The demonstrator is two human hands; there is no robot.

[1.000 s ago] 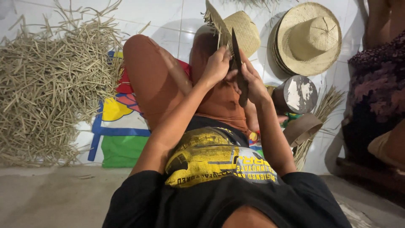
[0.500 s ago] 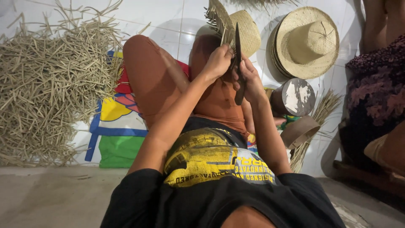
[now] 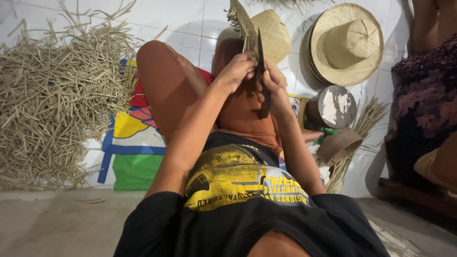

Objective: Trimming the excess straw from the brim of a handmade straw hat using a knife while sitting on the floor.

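I lie back with my knees raised in rust-coloured trousers. My left hand (image 3: 236, 70) grips the lower edge of a frayed woven straw piece (image 3: 241, 24) held upright above my knees. My right hand (image 3: 275, 84) is closed around a long dark blade-like tool (image 3: 261, 53) that stands upright against the straw piece. Its lower end (image 3: 265, 107) pokes out below my palm. Both hands touch each other at the straw's edge.
A big heap of dry straw strips (image 3: 52, 100) lies at the left against the tiled wall. Straw hats (image 3: 346, 44) lean on the wall at the right, above a round wooden block (image 3: 333, 105). A colourful mat (image 3: 128, 147) lies under my legs. Another person (image 3: 423, 104) sits at the far right.
The straw piece and the dark tool have shifted slightly left and up with both hands; the grips look the same.
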